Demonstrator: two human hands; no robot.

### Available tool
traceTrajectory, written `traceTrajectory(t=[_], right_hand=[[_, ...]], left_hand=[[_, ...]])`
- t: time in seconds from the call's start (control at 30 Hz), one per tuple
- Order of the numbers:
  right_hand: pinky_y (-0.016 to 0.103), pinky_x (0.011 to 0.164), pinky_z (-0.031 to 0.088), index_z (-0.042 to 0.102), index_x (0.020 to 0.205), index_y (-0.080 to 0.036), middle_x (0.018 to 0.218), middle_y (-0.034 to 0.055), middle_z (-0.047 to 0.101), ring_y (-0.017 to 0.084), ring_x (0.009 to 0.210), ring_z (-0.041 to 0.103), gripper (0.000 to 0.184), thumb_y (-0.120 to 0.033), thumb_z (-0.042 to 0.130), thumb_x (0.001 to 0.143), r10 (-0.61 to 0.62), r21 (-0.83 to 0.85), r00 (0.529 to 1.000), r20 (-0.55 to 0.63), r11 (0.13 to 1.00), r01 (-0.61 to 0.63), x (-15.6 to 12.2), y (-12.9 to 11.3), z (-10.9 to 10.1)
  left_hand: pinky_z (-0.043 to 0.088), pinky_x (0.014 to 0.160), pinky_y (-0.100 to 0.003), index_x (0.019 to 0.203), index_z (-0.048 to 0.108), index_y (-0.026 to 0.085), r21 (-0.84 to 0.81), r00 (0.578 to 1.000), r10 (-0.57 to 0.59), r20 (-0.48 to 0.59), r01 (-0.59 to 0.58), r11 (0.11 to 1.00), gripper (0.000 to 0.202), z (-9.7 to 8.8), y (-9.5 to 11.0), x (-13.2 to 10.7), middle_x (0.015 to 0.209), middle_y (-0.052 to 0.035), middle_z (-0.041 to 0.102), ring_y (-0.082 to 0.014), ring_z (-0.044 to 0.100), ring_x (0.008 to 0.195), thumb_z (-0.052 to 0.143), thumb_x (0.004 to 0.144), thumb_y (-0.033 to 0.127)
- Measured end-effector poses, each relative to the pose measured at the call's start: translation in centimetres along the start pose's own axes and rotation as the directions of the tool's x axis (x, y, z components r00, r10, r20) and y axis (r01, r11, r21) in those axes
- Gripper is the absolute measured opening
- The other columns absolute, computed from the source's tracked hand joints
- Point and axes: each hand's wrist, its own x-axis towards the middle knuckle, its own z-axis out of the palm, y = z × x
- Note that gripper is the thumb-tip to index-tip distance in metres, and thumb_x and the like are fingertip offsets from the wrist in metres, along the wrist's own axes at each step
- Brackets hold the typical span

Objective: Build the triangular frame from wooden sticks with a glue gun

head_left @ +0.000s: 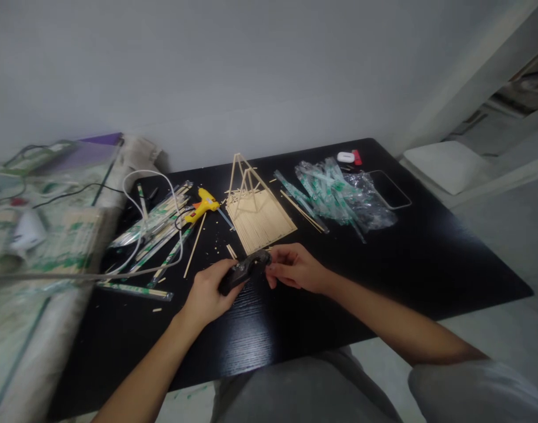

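My left hand (210, 291) is wrapped round a black hand tool (246, 269) with a curved, notched head; its exact kind is hard to make out. At the tool's right end, my right hand (297, 267) has its fingers bent together in a pinch, and whatever lies between them is too small to see. Just beyond both hands stands a wooden stick model (266, 220), a flat base of chopsticks with a triangular frame rising at its back left. Short stick pieces (231, 251) lie by its near left corner.
A yellow glue gun (202, 205) lies left of the model, near wrapped chopsticks (163, 220) and a looping white cable (180, 235). Crumpled plastic wrappers (334, 194), a phone (388, 189) and a white earbud case (346, 157) are on the right. A cluttered glass-topped surface (22, 317) adjoins the black table (405, 264).
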Motion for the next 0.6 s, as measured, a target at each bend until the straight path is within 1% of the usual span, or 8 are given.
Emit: traceTrajectory(t=[0.2, 0.33, 0.5, 0.6], right_hand=[[0.016, 0.032, 0.022, 0.064, 0.086, -0.013, 0.069, 0.0012, 0.070, 0.002, 0.036, 0.039, 0.031, -0.043, 0.073, 0.088, 0.011, -0.018, 0.998, 0.058, 1.000, -0.010, 0.04, 0.19, -0.21], [0.017, 0.033, 0.022, 0.065, 0.087, -0.012, 0.070, 0.0019, 0.071, 0.002, 0.036, 0.038, 0.033, -0.044, 0.071, 0.089, 0.001, -0.037, 0.998, 0.060, 0.999, 0.001, 0.06, 0.19, -0.20], [0.017, 0.033, 0.022, 0.066, 0.091, -0.012, 0.070, 0.0019, 0.070, 0.002, 0.036, 0.038, 0.033, -0.044, 0.069, 0.091, 0.014, -0.034, 0.998, 0.054, 0.999, -0.012, 0.02, 0.06, -0.16], [0.017, 0.033, 0.021, 0.066, 0.092, -0.011, 0.070, 0.0015, 0.070, 0.002, 0.037, 0.037, 0.033, -0.044, 0.069, 0.091, 0.009, -0.028, 0.999, 0.041, 1.000, -0.008, -0.02, 0.03, -0.10]], left_hand=[[0.061, 0.078, -0.033, 0.112, 0.066, 0.017, -0.023, 0.999, 0.032, 0.012, -0.031, 0.999, 0.025, -0.20, -0.25, 0.03, 0.099, -0.0091, 0.077, -0.0210, 0.075, 0.087, 0.064, 0.087, 0.025], [0.061, 0.080, -0.034, 0.113, 0.066, 0.018, -0.035, 1.000, 0.022, 0.011, -0.021, 0.999, 0.027, -0.23, -0.27, 0.03, 0.101, -0.0092, 0.077, -0.0216, 0.075, 0.088, 0.064, 0.087, 0.026], [0.061, 0.077, -0.032, 0.107, 0.068, 0.017, -0.027, 1.000, 0.006, -0.006, -0.006, 1.000, 0.022, -0.10, -0.17, -0.06, 0.095, -0.0080, 0.077, -0.0201, 0.074, 0.082, 0.064, 0.088, 0.028], [0.060, 0.075, -0.031, 0.103, 0.068, 0.018, -0.007, 1.000, -0.025, 0.003, 0.026, 1.000, 0.019, -0.13, -0.01, -0.10, 0.091, -0.0068, 0.077, -0.0190, 0.073, 0.077, 0.064, 0.089, 0.029]])
